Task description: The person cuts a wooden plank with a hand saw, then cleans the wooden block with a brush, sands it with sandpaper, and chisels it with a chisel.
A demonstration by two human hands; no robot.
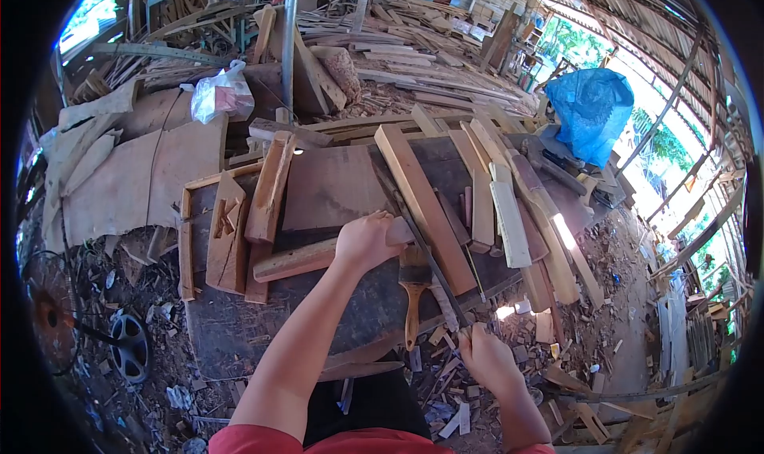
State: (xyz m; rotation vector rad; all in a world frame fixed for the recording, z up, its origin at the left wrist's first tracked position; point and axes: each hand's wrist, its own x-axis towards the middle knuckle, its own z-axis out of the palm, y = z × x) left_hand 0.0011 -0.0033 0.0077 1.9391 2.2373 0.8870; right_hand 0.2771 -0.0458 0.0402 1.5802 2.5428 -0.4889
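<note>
My left hand [366, 244] is closed over the far end of a short wooden beam [296, 260], pressing it on the dark worktable [263, 327]. The beam's pale end shows just past my fingers. My right hand [487, 360], nearer my body, grips the lower end of a hand saw [434, 267]. Its long, thin blade is seen almost edge-on and runs up past the beam's end. A paintbrush [414, 287] with a wooden handle lies between the beam and the saw. Right of the blade rests a long squared timber [426, 207].
Notched wooden blocks [227, 235] stand at the table's left. Several boards and strips [509, 223] lie along its right side. A blue plastic bag [593, 112] sits at the back right, and a white plastic bag [223, 94] at the back left. Wood scraps [454, 390] litter the ground.
</note>
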